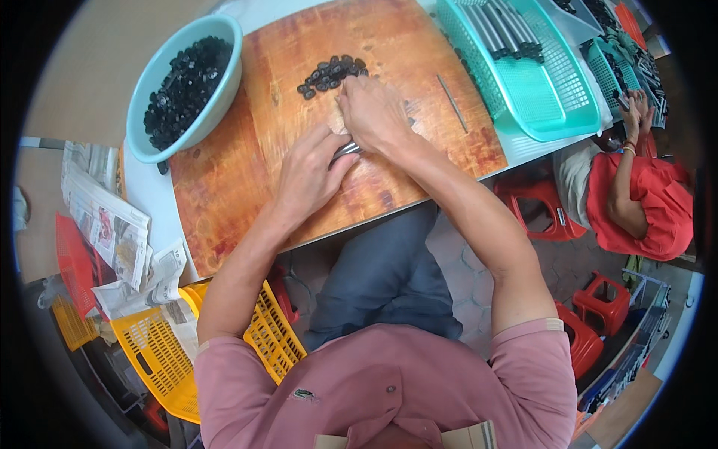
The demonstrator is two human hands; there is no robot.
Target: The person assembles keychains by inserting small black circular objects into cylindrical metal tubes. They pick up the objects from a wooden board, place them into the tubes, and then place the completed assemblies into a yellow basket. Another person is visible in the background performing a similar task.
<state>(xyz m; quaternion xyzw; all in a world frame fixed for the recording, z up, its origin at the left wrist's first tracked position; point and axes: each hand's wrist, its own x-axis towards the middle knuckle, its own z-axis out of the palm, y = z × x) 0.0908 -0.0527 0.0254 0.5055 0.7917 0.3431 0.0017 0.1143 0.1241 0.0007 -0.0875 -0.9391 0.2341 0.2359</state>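
Observation:
My left hand (305, 168) is closed round a short bundle of shiny metal tubes (347, 151), low over the wooden board (269, 142). Right beside it, my right hand (372, 112) curls down against the far end of the tubes, its knuckles up. Its fingertips are mostly hidden, so what they pinch cannot be made out. Just beyond the right hand lies a loose pile of small round black caps (329, 75). A thin metal rod (452, 103) rests on the board to the right.
A pale blue basin (137, 123) of black caps stands at the left. At the right, a green basket (544, 120) holds several metal tubes with black ends. Yellow crates (161, 359) and newspapers (112, 221) are at lower left. A person in red (651, 198) works at far right.

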